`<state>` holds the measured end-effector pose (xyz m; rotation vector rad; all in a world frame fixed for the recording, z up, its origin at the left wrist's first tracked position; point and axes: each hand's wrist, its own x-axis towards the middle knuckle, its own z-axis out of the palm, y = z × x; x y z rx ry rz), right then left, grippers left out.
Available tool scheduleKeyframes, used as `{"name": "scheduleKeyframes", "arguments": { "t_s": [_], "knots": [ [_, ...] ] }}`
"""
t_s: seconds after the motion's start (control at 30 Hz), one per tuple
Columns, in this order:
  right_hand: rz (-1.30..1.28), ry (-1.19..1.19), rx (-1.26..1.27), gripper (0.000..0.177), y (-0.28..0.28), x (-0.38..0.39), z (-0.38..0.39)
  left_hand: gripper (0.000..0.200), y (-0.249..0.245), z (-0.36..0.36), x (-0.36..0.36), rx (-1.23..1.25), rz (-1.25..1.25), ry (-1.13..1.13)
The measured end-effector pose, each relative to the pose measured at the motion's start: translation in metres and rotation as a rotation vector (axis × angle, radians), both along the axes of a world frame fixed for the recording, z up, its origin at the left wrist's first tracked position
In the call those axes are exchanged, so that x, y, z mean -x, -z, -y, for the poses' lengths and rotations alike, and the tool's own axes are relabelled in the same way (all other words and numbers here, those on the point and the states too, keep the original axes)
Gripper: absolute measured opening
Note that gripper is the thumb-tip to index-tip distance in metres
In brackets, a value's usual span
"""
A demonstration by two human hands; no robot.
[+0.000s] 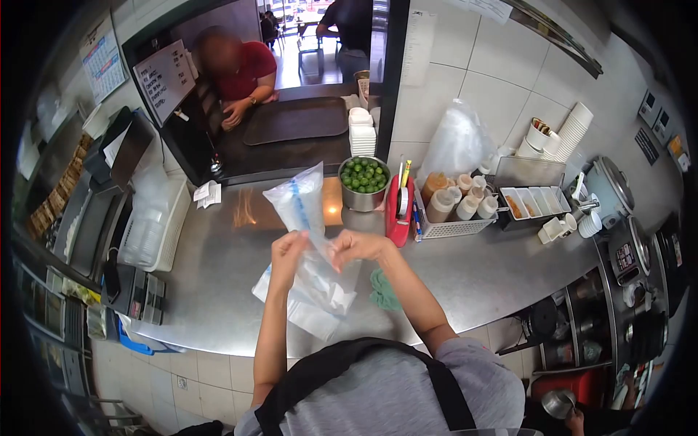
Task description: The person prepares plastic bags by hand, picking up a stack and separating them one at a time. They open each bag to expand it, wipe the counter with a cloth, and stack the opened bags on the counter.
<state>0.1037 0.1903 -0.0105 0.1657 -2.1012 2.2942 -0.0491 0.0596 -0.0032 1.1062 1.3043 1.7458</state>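
Far to the left of the steel pot of limes [363,186], a white crate [174,227] stands on the counter [218,291], and some paper slips [207,193] lie between crate and pot. Next, nearer me than the pot and to its left, comes my left hand [289,251], fingers curled closed in a pinch on thin film. That film belongs to the plastic bag [299,203] with blue print, whose upper part stands up beside the pot's left side. More plastic [320,298] lies below my hands; I can't tell whether it is all one piece with what I hold. My right hand [356,248], just in front of the pot, is bent almost closed, thumb and fingertips seemingly nipping the film's other side.

I judge the bag light, limp and slippery, easily creased and perhaps torn by a nail, so I'd grip its edge flat between thumb pad and finger.

A green cloth [385,291] lies on my side of the pot; a red tape dispenser [400,221] sits just right of it, then a basket of bottles [458,225].
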Motion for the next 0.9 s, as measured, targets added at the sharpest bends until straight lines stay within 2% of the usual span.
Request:
{"name": "scheduleKeyframes", "arguments": {
  "t_s": [0.03,0.07,0.17,0.2,0.27,0.3,0.33,0.37,0.4,0.43,0.47,0.5,0.57,0.63,0.7,0.73,0.83,0.9],
  "knots": [
    [-0.019,-0.085,-0.034,0.013,-0.001,-0.004,0.0,0.03,-0.002,0.001,0.002,-0.004,0.248,0.049],
    [-0.161,-0.034,-0.178,0.016,0.0,-0.004,0.001,0.031,-0.003,0.003,0.004,-0.006,0.495,0.097],
    [-0.27,0.4,0.434,0.022,-0.008,0.001,0.014,0.03,0.022,0.006,0.022,-0.177,1.048,0.825],
    [-0.303,0.36,0.517,0.023,-0.003,0.003,0.013,0.029,0.024,0.011,0.016,0.121,0.8,0.349],
    [-0.366,0.274,0.681,0.027,0.011,0.006,0.006,0.031,0.022,0.011,0.011,0.159,0.539,0.456],
    [-0.247,0.229,0.554,0.027,0.011,0.006,0.003,0.032,0.015,0.013,0.009,0.175,0.407,0.507],
    [-0.129,0.184,0.426,0.028,0.011,0.006,0.0,0.033,0.0,0.021,0.006,0.092,0.328,0.331],
    [-0.009,0.14,0.3,0.028,0.012,0.005,-0.002,0.033,-0.002,0.016,0.01,-0.016,0.391,0.448],
    [-0.005,-0.029,0.285,0.025,0.01,0.006,-0.002,0.033,-0.002,0.01,0.019,-0.121,0.457,0.561],
    [-0.08,0.09,0.236,0.023,0.009,0.007,-0.007,0.033,-0.003,0.005,0.025,-0.231,0.523,0.663],
    [-0.153,0.198,0.187,0.022,0.009,0.007,-0.015,0.029,-0.002,0.002,0.027,-0.236,0.621,0.818],
    [-0.226,0.301,0.137,0.021,0.006,0.009,-0.023,0.027,-0.006,0.001,0.028,-0.1,0.498,0.743],
    [-0.39,0.229,0.385,0.015,-0.03,0.014,-0.034,0.023,-0.016,-0.006,0.033,0.175,0.26,0.583],
    [-0.342,0.459,0.326,0.012,-0.05,0.03,-0.048,0.017,-0.028,-0.022,0.05,0.173,0.124,0.523],
    [-0.205,0.603,0.246,0.012,-0.071,0.045,-0.061,0.014,-0.045,-0.039,0.062,0.137,-0.036,0.191],
    [-0.177,0.726,0.097,0.011,-0.077,0.054,-0.063,0.012,-0.045,-0.049,0.069,0.101,-0.09,0.123],
    [-0.265,0.976,-0.651,0.01,-0.056,0.085,-0.088,0.009,-0.02,-0.078,0.087,-0.023,-0.242,-0.083],
    [-0.14,0.984,-0.618,0.008,-0.023,0.101,-0.093,0.007,0.009,-0.087,0.089,-0.113,-0.324,-0.239]
  ]
}}
